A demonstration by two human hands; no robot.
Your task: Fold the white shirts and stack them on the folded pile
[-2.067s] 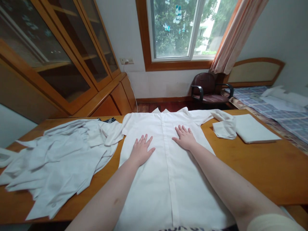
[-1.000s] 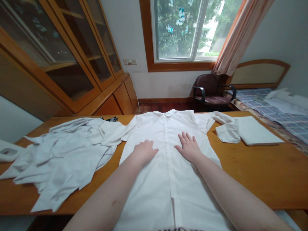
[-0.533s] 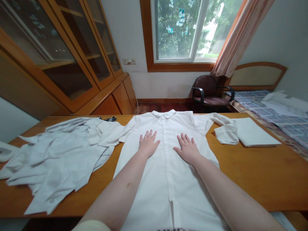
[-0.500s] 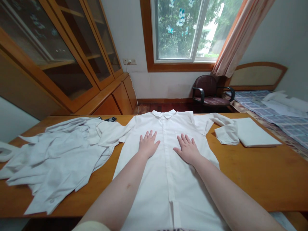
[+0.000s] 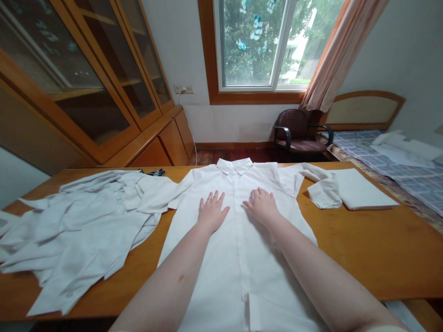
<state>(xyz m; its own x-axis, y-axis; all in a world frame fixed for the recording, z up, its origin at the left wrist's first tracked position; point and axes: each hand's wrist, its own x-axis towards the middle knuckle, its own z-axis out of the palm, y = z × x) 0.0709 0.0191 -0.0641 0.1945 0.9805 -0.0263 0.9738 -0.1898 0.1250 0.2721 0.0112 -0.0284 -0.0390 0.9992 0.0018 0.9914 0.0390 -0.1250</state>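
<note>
Wooden table (image 5: 363, 249), bedroom by the window. White shirt (image 5: 238, 267) lies mid-table, front up, placket closed and spread flat. Looks smoothed; sleeves not folded in yet. Long axis runs away from the person, collar (image 5: 234, 165) at the far edge. Left hand (image 5: 212, 213) and right hand (image 5: 262, 206) rest palm-down on the chest, gripping nothing. Crumpled white garments (image 5: 79, 230) lie to the left.
</note>
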